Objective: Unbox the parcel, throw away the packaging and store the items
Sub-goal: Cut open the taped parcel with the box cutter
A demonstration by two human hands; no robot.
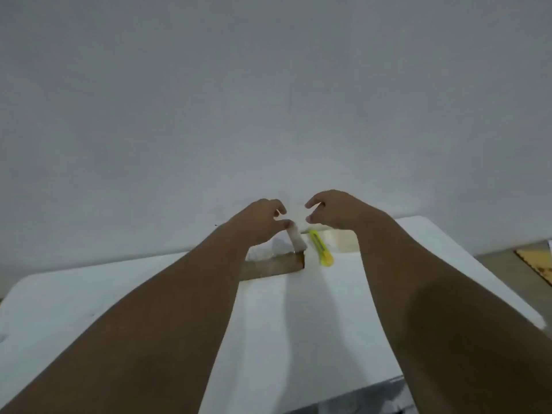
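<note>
Cutter [321, 248] right of box [274, 265]

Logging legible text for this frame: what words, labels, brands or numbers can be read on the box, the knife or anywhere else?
No text can be read in this frame.
cardboard box: the visible side is plain brown, with no print or label showing.
yellow utility knife: no legible marking; too blurred to tell whether it has a brand.
patterned sheet at the right edge: dark marks, too blurred to read.

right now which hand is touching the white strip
The left hand: its thumb meets the white strip; the right hand hovers clear of it.
</note>
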